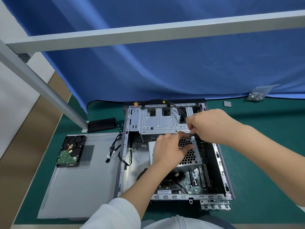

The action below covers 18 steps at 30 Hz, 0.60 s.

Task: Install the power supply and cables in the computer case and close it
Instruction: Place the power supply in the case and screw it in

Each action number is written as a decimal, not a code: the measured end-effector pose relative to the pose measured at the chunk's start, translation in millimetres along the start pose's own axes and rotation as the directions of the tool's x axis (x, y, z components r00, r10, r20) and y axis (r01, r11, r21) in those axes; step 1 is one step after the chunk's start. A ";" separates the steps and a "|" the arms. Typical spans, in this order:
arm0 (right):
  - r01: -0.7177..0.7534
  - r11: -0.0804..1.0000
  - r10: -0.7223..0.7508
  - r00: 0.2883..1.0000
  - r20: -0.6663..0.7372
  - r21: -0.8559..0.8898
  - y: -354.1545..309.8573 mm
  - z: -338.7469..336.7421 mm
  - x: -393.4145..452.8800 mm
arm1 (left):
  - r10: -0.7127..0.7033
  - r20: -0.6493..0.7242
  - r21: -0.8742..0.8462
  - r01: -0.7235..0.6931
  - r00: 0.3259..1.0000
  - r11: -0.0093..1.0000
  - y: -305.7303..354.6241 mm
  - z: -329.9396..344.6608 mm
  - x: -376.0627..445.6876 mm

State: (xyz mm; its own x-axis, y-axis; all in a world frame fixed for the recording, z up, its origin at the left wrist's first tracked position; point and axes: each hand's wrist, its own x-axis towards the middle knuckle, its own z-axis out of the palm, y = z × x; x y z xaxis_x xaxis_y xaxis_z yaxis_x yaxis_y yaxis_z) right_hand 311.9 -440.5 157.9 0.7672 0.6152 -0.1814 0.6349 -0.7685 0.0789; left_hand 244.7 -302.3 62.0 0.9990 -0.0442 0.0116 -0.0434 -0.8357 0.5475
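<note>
Head cam view, only angle there is. Around the build: the case side panel (79, 176) lies flat on the green table (264, 162) just left of the computer case (123, 162), and a bare hard drive (71, 151) sits on top of that panel, circuit board up. A loose bundle of black cables (115, 148) spills over the case's left wall onto the panel. Further back there's a black block (101, 124) by the frame leg, a small grey square pad (227, 103) and a clear bag of screws (257, 94) against the blue curtain (165, 63). A white frame bar (148, 33) crosses overhead.

The case lies on its side, open side up, long axis running away from the person. The drive cage (158, 119) fills the far end, with a black cable looped over it. The power supply (189, 154) sits in the middle of the case, just this side of the cage, tilted, honeycomb grille facing up and right. The motherboard (193, 180) shows at the near end below it.

Left hand (170, 149) lies across the supply's top, fingers spread over the grille, steadying it. Right hand (209, 124) is curled, pinching a thin dark tool or screw (191, 133) at the supply's far corner; can't tell which.
</note>
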 end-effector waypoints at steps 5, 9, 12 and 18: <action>0.113 0.992 -0.116 0.992 -0.051 -0.054 4.5 4.2 -1.8 | -0.078 0.036 -0.068 0.080 0.996 0.994 3.2 -2.3 5.4; 0.136 0.989 -0.139 0.989 -0.046 -0.056 7.2 5.5 -3.3 | -0.090 0.047 -0.053 0.093 0.995 0.994 8.8 -4.4 11.5; 0.100 0.995 -0.100 0.995 -0.002 0.004 9.2 5.0 -4.1 | -0.040 0.035 -0.050 0.041 0.999 0.998 7.0 -4.3 10.2; 0.041 0.999 -0.041 0.999 0.007 -0.002 8.0 1.6 -7.0 | 0.031 -0.011 0.030 -0.031 0.999 0.999 8.0 -0.5 6.8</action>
State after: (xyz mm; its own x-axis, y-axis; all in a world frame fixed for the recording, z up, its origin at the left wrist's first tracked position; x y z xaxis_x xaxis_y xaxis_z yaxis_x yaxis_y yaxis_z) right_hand 311.5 -451.2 158.3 0.7398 0.6452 -0.1909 0.6662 -0.7422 0.0733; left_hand 251.2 -309.0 66.8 0.9972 -0.0645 0.0376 -0.0747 -0.8498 0.5218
